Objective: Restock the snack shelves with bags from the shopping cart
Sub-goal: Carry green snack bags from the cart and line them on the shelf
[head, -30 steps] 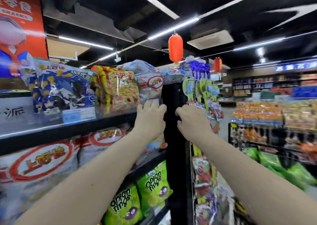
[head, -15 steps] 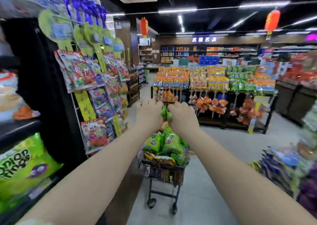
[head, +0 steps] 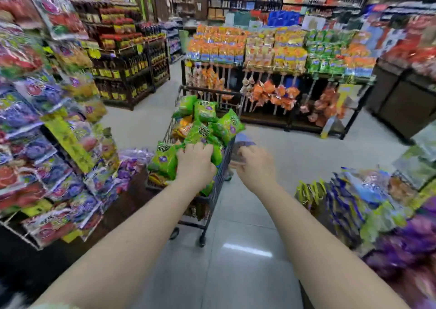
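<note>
A dark wire shopping cart [head: 210, 91] stands in the aisle just ahead of me, heaped with green onion-ring bags [head: 205, 111] and a few orange ones underneath. My left hand [head: 195, 162] is down on the heap at the cart's near end, fingers curled over the top of a green bag [head: 165, 157]. My right hand [head: 256, 164] hovers just outside the cart's right wall, blurred, its fingers loosely bent and holding nothing.
A wire rack of hanging snack packets [head: 59, 143] crowds the left side, close to the cart. Stacked bags [head: 342, 202] stick out at the lower right. A low display [head: 271, 70] of orange and yellow bags crosses the aisle beyond the cart. Grey floor tiles [head: 236, 249] lie below.
I turned from the snack shelf's end toward the cart. Both hands dropped from the air above it; the left now lies on the green bags, the right beside the cart.
</note>
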`<state>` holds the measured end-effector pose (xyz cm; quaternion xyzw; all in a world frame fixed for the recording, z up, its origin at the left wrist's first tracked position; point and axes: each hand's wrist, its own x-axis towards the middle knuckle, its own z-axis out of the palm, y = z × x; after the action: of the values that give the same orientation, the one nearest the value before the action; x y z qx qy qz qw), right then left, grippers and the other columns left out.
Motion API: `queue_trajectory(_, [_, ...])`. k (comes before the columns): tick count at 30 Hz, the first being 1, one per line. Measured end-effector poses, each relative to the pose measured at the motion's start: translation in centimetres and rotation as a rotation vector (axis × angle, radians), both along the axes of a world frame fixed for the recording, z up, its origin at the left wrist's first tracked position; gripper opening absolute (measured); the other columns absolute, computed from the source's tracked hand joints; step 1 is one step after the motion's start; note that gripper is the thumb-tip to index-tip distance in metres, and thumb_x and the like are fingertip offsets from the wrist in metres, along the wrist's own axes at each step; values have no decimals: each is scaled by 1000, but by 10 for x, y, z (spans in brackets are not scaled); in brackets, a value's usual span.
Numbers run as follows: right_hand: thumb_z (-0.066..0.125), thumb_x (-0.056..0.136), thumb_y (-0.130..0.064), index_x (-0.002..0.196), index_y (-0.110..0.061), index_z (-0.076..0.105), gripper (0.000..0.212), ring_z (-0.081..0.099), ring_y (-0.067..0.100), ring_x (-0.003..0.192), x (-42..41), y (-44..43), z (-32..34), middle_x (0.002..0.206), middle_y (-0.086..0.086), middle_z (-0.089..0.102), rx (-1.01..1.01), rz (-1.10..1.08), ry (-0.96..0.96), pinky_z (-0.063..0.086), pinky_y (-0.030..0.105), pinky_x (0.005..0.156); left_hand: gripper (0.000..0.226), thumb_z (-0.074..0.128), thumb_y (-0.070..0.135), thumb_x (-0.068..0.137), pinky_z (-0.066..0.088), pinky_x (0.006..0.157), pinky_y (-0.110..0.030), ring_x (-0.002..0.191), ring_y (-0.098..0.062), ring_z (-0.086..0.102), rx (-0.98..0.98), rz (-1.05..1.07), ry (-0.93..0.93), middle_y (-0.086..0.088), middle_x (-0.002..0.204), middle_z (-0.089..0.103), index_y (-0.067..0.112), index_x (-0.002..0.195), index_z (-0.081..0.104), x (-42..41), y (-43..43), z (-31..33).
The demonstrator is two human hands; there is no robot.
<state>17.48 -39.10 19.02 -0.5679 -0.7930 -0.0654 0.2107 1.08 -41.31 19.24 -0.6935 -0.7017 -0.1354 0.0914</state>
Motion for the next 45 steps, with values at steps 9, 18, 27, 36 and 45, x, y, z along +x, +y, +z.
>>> queue_trajectory(9, [71,62,-14,79,-12,59,21,58,35,72,-1,145,-65,76,9,59,-2,-13,91,44,37,55,32,58,31,86,36,94,-42,116,-28,47,-65,-12,-58,-1,119,56,24,117,55,6,162,-50])
queue_trajectory(18, [71,69,-9,91,-12,65,22,58,35,88,-6,312,-105,91,9,64,-149,-58,321,50,42,71,30,57,28,86,36,93,-41,117,-26,47,-156,-64,-103,-1,119,57,27,117,57,-4,348,-91])
queue_trajectory(27, [69,80,-2,88,-20,60,22,52,15,86,20,449,-156,93,2,60,-609,-181,848,35,18,71,39,62,27,84,41,94,-42,118,-28,47,-254,48,-259,-2,123,55,24,122,57,-1,469,-161])
queue_trajectory(36, [71,85,-6,120,-10,50,41,53,20,92,21,594,-229,105,6,54,-1116,-221,1064,44,31,80,70,62,53,86,38,106,-45,128,-30,42,-353,247,-297,-7,138,51,18,143,41,2,592,-199])
queue_trajectory(45, [64,91,-11,134,-15,42,49,61,28,98,15,632,-266,129,13,62,-1555,-234,1412,49,46,91,92,71,66,73,35,103,-52,131,-30,46,-596,322,-325,-1,144,51,31,149,31,1,631,-205])
